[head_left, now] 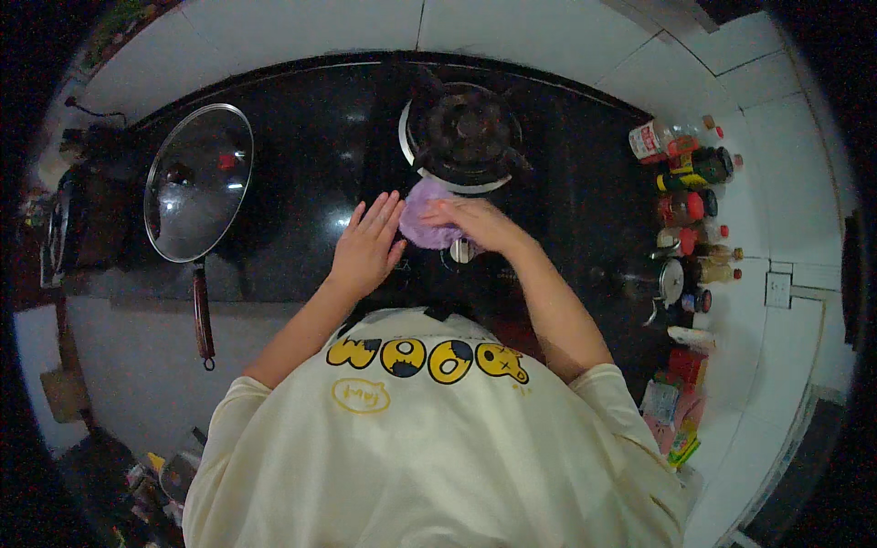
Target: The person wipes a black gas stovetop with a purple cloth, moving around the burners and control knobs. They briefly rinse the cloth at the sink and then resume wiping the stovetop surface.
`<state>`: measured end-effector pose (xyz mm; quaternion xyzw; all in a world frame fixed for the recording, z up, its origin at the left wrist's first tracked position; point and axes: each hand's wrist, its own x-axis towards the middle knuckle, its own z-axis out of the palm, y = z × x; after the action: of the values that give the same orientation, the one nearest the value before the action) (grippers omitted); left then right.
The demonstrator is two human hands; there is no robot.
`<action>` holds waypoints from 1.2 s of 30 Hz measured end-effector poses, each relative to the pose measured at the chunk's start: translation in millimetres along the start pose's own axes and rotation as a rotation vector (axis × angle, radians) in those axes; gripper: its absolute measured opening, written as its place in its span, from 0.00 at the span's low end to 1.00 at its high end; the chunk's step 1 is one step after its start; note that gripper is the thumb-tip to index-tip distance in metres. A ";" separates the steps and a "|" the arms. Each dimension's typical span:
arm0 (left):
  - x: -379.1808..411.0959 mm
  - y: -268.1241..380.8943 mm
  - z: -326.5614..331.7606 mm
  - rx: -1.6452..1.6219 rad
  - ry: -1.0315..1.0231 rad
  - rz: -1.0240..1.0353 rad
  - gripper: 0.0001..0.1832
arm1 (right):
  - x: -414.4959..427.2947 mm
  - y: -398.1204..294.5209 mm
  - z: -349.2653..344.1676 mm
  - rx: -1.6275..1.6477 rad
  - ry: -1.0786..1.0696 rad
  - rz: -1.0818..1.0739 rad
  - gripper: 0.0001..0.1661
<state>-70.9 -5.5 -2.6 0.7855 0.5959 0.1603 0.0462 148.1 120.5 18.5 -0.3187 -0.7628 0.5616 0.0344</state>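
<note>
My left hand (370,233) rests palm down on the black glass cooktop (308,171), its fingers stretched out and the thumb apart, holding nothing. Just to its right, a fluffy purple cleaning cloth (426,226) lies bunched on the glass. My right hand (476,219) is on the cloth, fingers bent over it; its palm side is hidden. A silver control knob (462,251) shows below the cloth's near edge. Directly beyond the cloth stands a gas burner (469,130) with a dark pan support and a shiny ring partly around it.
A frying pan with a glass lid (199,181) stands at the left, its brown handle (203,318) pointing toward me past the counter edge. Several sauce bottles and jars (685,205) line the right wall. A metal-lidded pot (670,281) sits near them. White tiles (507,31) rise behind.
</note>
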 end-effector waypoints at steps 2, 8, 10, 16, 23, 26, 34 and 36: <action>0.5 -1.7 1.3 -0.027 0.019 0.026 0.33 | -29.7 24.7 -6.9 -0.031 0.242 -0.050 0.22; 16.3 13.6 9.5 -0.462 -0.031 0.146 0.31 | -108.7 32.1 38.4 -0.599 0.825 -0.062 0.16; 23.5 29.4 18.0 -0.602 0.018 0.165 0.29 | -110.3 34.6 58.8 -0.600 0.906 -0.048 0.15; 34.4 47.2 24.9 -0.524 0.082 0.116 0.27 | -96.9 25.2 68.5 -0.202 1.022 0.080 0.10; 32.5 53.8 22.8 -0.551 0.111 0.089 0.25 | -96.8 -20.0 88.4 -0.061 0.905 0.071 0.11; 31.2 52.0 26.0 -0.555 0.136 0.093 0.23 | -88.6 -20.6 89.7 -0.076 0.894 0.091 0.09; 30.8 51.4 29.9 -0.542 0.146 0.058 0.23 | -70.2 -17.9 82.4 -0.263 0.933 0.053 0.06; 31.3 53.3 28.2 -0.529 0.158 0.066 0.23 | -76.6 -19.3 85.6 -0.278 0.909 0.064 0.06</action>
<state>-5.7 12.4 -9.0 0.7502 0.5092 0.3726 0.1977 165.2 5.7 27.5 -0.5571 -0.7281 0.2586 0.3042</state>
